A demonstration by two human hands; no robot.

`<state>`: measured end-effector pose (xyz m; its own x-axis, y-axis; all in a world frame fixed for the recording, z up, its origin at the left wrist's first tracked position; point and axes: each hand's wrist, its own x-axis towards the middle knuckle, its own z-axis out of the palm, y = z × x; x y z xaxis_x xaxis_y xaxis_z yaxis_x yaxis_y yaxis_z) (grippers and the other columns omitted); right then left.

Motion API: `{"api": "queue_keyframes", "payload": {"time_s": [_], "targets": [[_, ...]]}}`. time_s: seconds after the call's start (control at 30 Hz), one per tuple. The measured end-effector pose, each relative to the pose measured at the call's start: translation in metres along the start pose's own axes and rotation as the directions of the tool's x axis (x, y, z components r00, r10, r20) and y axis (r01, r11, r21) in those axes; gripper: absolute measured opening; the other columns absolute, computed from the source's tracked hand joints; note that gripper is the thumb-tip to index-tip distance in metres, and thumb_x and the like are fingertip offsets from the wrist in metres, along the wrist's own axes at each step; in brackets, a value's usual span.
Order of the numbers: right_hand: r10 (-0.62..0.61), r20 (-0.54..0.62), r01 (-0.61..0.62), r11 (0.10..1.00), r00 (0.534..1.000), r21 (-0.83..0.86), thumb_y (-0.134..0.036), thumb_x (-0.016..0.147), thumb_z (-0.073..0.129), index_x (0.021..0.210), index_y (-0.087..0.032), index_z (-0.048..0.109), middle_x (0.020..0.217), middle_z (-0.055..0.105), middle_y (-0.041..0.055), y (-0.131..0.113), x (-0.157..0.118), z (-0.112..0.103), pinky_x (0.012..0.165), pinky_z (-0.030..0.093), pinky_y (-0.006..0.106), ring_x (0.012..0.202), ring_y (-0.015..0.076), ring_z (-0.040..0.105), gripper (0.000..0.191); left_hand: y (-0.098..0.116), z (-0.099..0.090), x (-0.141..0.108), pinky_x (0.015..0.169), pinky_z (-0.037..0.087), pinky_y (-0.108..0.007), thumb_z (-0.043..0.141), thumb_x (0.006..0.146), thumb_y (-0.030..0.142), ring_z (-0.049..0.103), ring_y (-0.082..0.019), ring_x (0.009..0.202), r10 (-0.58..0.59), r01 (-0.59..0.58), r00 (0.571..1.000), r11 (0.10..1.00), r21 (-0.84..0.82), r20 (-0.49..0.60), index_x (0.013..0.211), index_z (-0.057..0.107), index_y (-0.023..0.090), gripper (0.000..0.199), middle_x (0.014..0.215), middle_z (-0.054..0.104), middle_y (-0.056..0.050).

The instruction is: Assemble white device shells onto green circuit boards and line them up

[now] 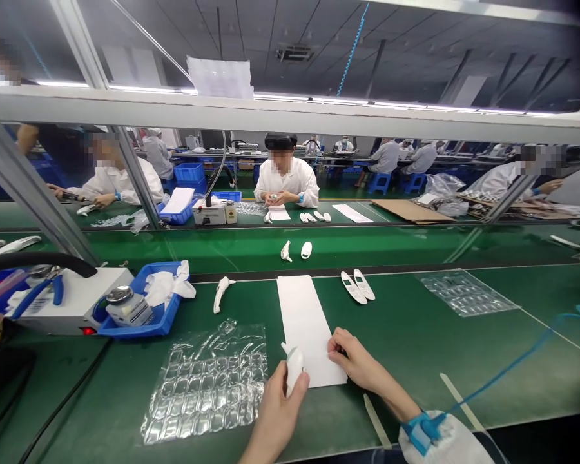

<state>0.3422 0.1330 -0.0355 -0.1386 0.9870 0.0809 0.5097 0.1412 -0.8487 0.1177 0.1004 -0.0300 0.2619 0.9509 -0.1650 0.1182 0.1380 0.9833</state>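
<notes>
My left hand (281,407) is closed around a white plastic device with a rounded body and a narrow tip (294,367), held above the near end of a long white paper sheet (305,316). At the sheet's right edge, my right hand (355,359) has its thumb and fingers curled together; whatever is between them is hidden. A blue wrist strap (421,430) circles my right wrist. Left of the sheet lies a clear plastic bubble sheet (207,390). A white curved part (221,293) rests farther back, and two white oval shells (357,287) lie to the right.
A blue tray (167,319) with a dispenser bottle (128,306) and white cloths stands left, beside a white box (77,299) and blue-handled pliers (38,298). Another bubble sheet (466,293) lies right. A blue cord (517,361) crosses the bench. Across the green belt (232,248), co-workers sit.
</notes>
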Motion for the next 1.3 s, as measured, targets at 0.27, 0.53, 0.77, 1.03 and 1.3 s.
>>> {"api": "queue_keyframes", "payload": {"time_s": [0.27,0.53,0.77,1.03,1.3], "targets": [[0.016,-0.142,0.003,0.991,0.990,0.131,-0.042,0.092,0.044,0.077,-0.021,0.045,0.072,0.042,-0.0024,-0.008,-0.011,-0.008,0.062,0.035,0.028,0.066,0.0153,0.040,0.026,0.014,-0.003,-0.006,0.075,0.045,-0.031,0.048,0.084,0.063,0.060,-0.021,0.081,-0.002,0.009,0.999,0.990,-0.141,0.052,0.091,0.058,0.015,0.049,0.083,0.061,-0.006],[-0.087,0.135,0.036,0.940,0.987,0.340,-0.031,0.096,0.047,0.078,-0.020,0.049,0.073,0.049,-0.0021,-0.116,-0.027,0.049,0.061,0.037,0.025,0.065,0.0131,0.046,0.021,0.029,-0.012,-0.027,0.044,0.030,-0.021,0.034,0.081,0.076,0.043,-0.009,0.041,-0.229,0.214,0.973,0.822,-0.528,0.037,0.073,0.057,0.014,0.067,0.045,0.050,0.002],[-0.118,0.123,0.094,0.979,0.985,0.180,-0.026,0.097,0.043,0.079,-0.021,0.049,0.072,0.048,-0.0028,-0.128,-0.017,0.075,0.058,0.036,0.025,0.064,0.0131,0.047,0.020,0.024,-0.019,-0.038,0.042,0.029,-0.020,0.042,0.079,0.076,0.043,-0.008,0.039,-0.284,0.209,0.959,0.759,-0.616,-0.024,0.074,0.057,0.014,0.064,0.044,0.051,0.002],[-0.092,0.163,0.054,0.973,0.982,0.223,-0.029,0.098,0.042,0.081,-0.021,0.048,0.064,0.047,-0.0046,-0.124,-0.016,0.079,0.054,0.037,0.024,0.056,0.0123,0.048,0.019,0.025,-0.023,-0.040,0.041,0.028,-0.020,0.039,0.076,0.079,0.042,-0.008,0.038,-0.284,0.224,0.959,0.767,-0.601,-0.004,0.072,0.058,0.013,0.069,0.042,0.050,0.002],[-0.075,0.190,0.028,0.970,0.979,0.241,-0.030,0.099,0.039,0.082,-0.022,0.045,0.058,0.047,-0.0061,-0.122,-0.018,0.077,0.052,0.037,0.024,0.051,0.0122,0.047,0.020,0.023,-0.021,-0.040,0.040,0.029,-0.021,0.041,0.073,0.082,0.042,-0.009,0.038,-0.299,0.251,0.954,0.763,-0.596,0.019,0.080,0.058,0.014,0.070,0.047,0.051,0.004]]}}
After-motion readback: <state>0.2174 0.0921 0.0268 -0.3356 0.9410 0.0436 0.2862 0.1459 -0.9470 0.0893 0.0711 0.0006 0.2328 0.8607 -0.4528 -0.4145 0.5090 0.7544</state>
